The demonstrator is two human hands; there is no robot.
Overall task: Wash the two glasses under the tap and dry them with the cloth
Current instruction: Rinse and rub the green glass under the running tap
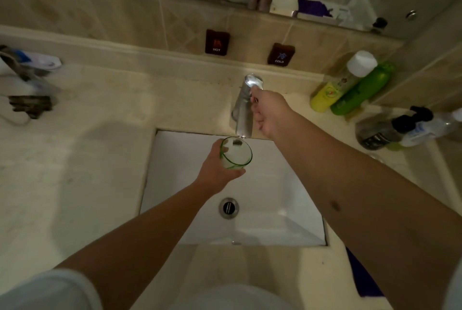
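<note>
My left hand [217,169] grips a clear glass with a green rim [236,153] and holds it upright over the white sink [275,199], right under the spout of the chrome tap [243,109]. My right hand [268,114] reaches to the tap, its fingers curled round the lever at the top. A purple cloth [362,277] lies on the counter by the sink's near right corner, partly hidden by my right arm. A second clear glass [375,157] seems to stand on the counter at the right, faint and hard to make out.
Yellow and green bottles [350,89] lean against the back wall at the right, with pump bottles [405,127] in front of them. HOT and COLD signs [217,42] hang on the tiles. Toiletries and a dark comb [30,104] lie at the far left. The drain [228,207] is in the basin's middle.
</note>
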